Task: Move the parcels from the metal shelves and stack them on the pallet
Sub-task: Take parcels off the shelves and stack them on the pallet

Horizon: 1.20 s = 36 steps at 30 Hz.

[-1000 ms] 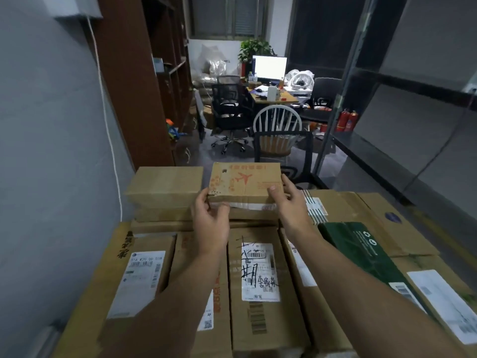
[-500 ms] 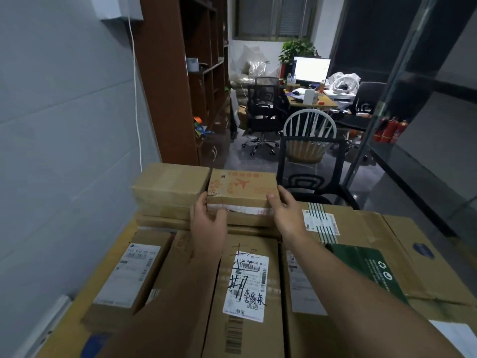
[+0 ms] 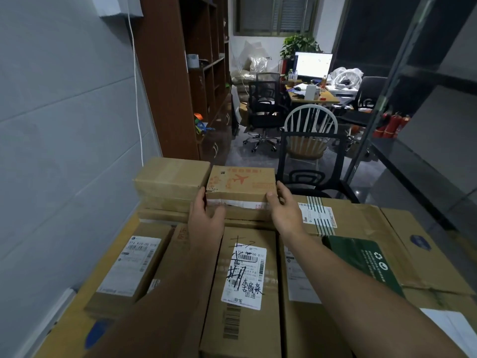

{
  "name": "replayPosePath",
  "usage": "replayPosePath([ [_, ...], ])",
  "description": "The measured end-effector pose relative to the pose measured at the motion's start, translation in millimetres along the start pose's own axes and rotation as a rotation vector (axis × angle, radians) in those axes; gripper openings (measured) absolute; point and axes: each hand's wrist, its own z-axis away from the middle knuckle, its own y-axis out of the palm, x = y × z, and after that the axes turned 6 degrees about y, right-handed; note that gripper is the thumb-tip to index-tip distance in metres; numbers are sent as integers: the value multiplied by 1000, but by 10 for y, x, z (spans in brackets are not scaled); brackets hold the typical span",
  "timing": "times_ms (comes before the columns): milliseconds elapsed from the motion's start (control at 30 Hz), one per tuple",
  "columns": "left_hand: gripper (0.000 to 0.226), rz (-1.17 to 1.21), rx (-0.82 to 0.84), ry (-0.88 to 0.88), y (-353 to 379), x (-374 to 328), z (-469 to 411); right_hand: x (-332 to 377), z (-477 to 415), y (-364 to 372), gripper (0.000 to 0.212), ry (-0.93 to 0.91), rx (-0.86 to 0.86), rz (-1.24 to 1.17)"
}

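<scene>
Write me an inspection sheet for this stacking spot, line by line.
Surface: carton layer; pallet hidden.
Job's things: plane-print parcel atop the far row, beside plain box.
Clutter: green parcel lying across the cartons.
Grip: left hand and right hand hold the plane-print parcel's near corners.
Cables: white cord down the wall.
Surroundings: bookcase, white chair, lit monitor.

Your left hand [image 3: 206, 220] and right hand [image 3: 284, 213] hold either end of the small parcel [image 3: 241, 182], which lies on the stack's far row, touching another parcel [image 3: 171, 177] on its left. Nearer parcels [image 3: 242, 280] lie side by side below your forearms; a chair [image 3: 311, 130] stands behind the stack.
</scene>
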Motion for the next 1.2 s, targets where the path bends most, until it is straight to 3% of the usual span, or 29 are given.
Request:
replayPosePath([
  [433, 55, -91, 265, 267, -389, -357, 368, 45, 912, -29, 47, -202, -212, 176],
  [800, 37, 10, 591, 388, -578, -319, 1226, -395, 2285, -239, 46, -95, -457, 355],
  [1200, 35, 212, 937, 491, 0, -772, 2677, -686, 3741, -1267, 43, -29, -836, 396],
])
